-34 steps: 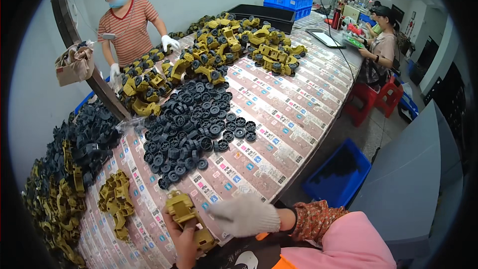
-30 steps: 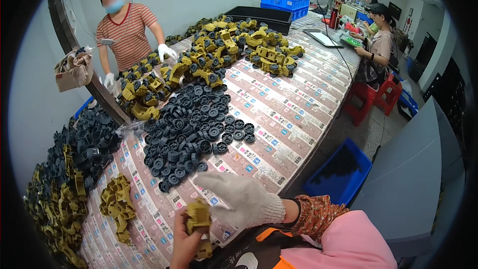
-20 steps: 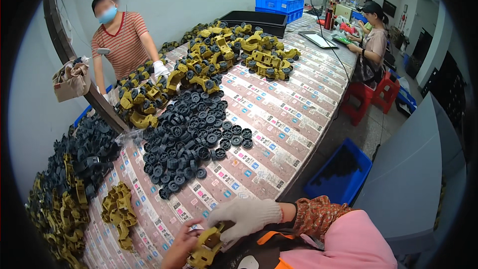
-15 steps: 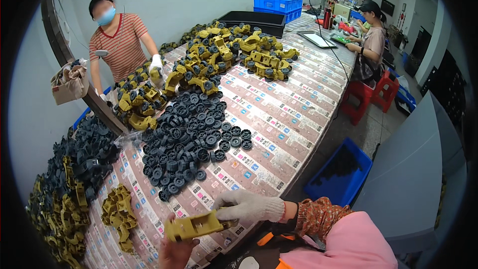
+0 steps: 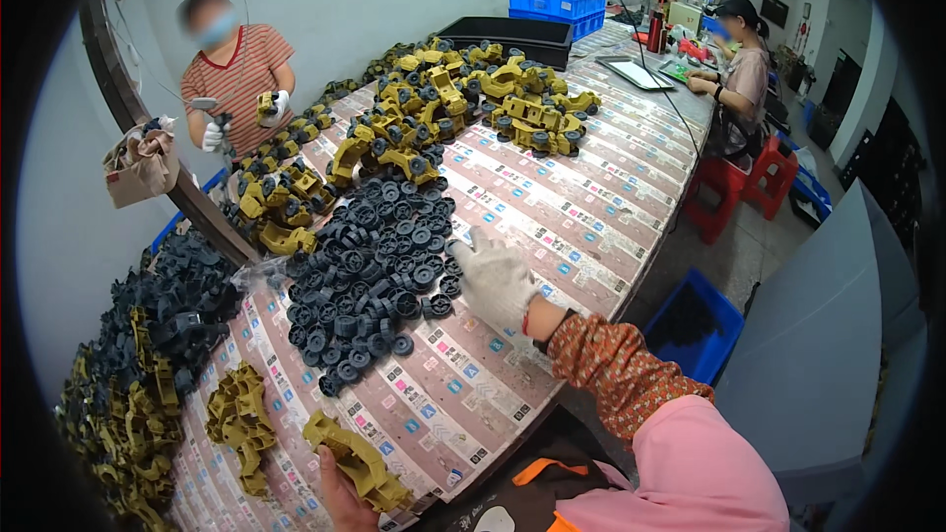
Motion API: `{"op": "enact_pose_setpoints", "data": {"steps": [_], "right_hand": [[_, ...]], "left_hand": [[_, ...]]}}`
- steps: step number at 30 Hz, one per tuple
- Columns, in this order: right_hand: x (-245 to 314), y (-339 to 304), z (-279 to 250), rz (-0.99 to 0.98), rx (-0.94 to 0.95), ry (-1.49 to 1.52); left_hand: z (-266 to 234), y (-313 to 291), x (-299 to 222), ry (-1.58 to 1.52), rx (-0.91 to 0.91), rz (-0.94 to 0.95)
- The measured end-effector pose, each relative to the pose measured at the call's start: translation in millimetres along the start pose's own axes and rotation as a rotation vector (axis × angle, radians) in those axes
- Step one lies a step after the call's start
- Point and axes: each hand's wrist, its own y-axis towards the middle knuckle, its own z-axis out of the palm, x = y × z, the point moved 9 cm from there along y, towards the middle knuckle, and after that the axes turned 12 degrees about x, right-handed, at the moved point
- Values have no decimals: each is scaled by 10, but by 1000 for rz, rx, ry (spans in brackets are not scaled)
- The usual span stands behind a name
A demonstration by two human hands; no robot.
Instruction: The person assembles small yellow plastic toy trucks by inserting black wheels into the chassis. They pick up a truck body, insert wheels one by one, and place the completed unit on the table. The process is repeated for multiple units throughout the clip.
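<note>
My bare left hand (image 5: 343,498) is closed on an olive-yellow toy car body (image 5: 360,458), held tilted over the table's near edge. No wheels show on this body. My right hand (image 5: 493,281), in a white knitted glove, reaches to the right side of a heap of dark grey toy wheels (image 5: 379,266). Its visible fingers are apart at the outermost wheels, and the palm hides some of them. Left of the held body lies a small group of stacked olive-yellow bodies (image 5: 241,419).
Toy cars with wheels (image 5: 434,103) are piled beyond the wheel heap. Dark parts (image 5: 172,286) and more bodies are heaped at left by a post (image 5: 148,148). A co-worker (image 5: 236,79) handles a toy car opposite; another person (image 5: 734,79) sits far right. A blue bin (image 5: 724,320) stands below the table.
My right hand has left the car body and moved forward to the wheels. My left hand keeps the body, now lower and turned. The co-worker opposite has raised a toy car.
</note>
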Motion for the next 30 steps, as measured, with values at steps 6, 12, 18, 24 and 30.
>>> {"op": "enact_pose_setpoints", "data": {"steps": [6, 12, 18, 24, 30], "right_hand": [[140, 3, 501, -108, 167, -249], [772, -348, 518, -328, 180, -273], [930, -479, 466, -504, 301, -138], [1161, -627, 381, -542, 371, -151], [1161, -640, 398, -456, 334, -167]], "left_hand": [[40, -80, 6, 279, -155, -25], [24, -197, 132, 284, -244, -86], [62, -147, 293, 72, -98, -172], [113, -280, 261, 102, -46, -81], [-23, -263, 403, 11, 10, -182]]}}
